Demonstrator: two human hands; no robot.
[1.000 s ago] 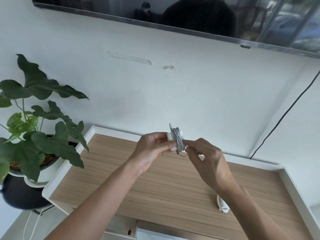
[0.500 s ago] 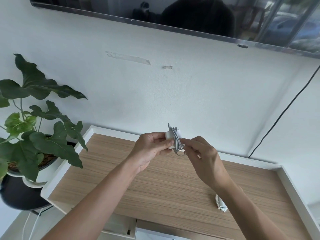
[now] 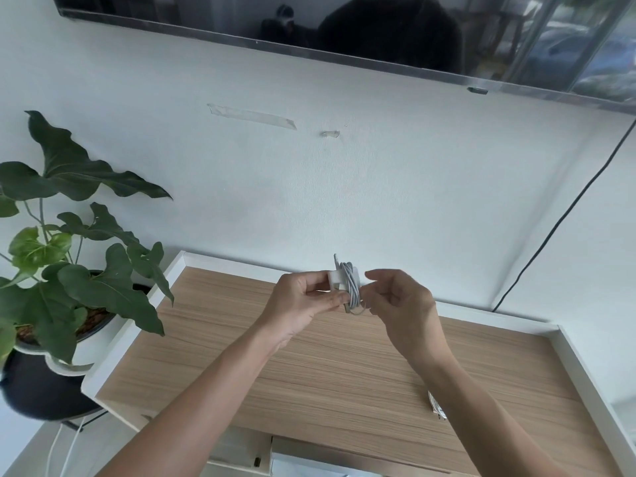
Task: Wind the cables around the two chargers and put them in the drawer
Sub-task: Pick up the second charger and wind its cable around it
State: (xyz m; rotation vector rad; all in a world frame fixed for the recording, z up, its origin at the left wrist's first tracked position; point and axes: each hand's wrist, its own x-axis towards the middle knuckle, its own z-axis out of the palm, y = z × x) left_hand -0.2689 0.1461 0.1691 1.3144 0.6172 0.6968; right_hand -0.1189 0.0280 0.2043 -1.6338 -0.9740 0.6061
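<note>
The left hand (image 3: 303,301) still pinches the charger (image 3: 335,280) above the desk (image 3: 344,373) — cable (image 3: 352,285) wound round it. The right hand (image 3: 402,304) has let go, fingers loosely spread beside it.

My left hand (image 3: 303,304) and my right hand (image 3: 404,304) are bare, with no rings, watch or bracelet that I can see. Both forearms are uncovered down to the frame's lower edge, with no sleeve showing. My fingernails look short and plain, though they are small here.
</note>
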